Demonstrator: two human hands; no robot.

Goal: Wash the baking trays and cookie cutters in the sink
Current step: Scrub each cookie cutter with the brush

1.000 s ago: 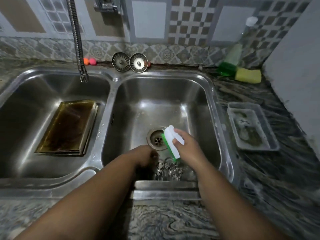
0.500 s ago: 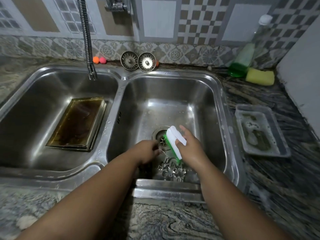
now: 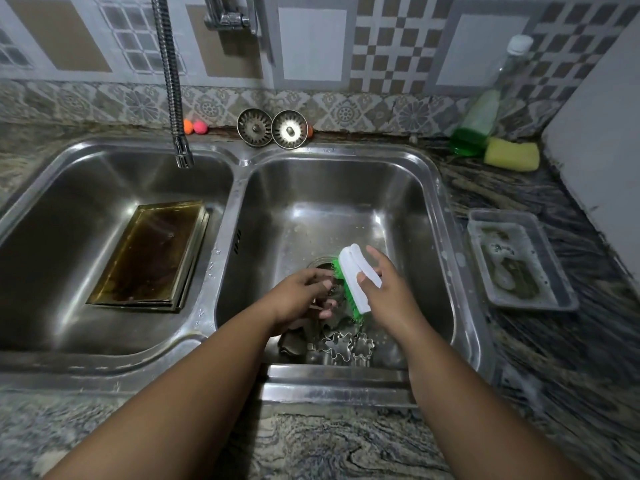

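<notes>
the left hand (image 3: 300, 300) curls its fingers round a small metal piece low in the right basin of the sink (image 3: 239, 188), most likely one cookie cutter (image 3: 331, 292), though the fingers hide most of it. the right hand (image 3: 385, 294) is clamped on a brush (image 3: 356, 279) with a white back and green bristles, which are turned toward that piece. more cookie cutters (image 3: 346, 346) lie in a loose heap against the front wall of the same basin, just below both hands. two outlines read clearly, one star-like and one flower-like; others sit under and beside them, so i cannot give a full count. the baking trays (image 3: 149, 254) lie flat in the left basin, nested in a stack. the stepped edges suggest at least two, and the top one looks brown and stained. the cutters are probably light, stiff thin metal, slippery when wet, with a sharp rim, so a pinch on the outer wall seems safer than pressing on the edge, and hard squeezing could bend the shape. the trays look rigid and heavier, best taken by a long rim with the whole hand. behind the sink stand two strainers (image 3: 254, 126), one soap bottle (image 3: 478, 123) and one yellow sponge (image 3: 512, 154). one plastic tub (image 3: 519, 261) sits on the counter to the right.
</notes>
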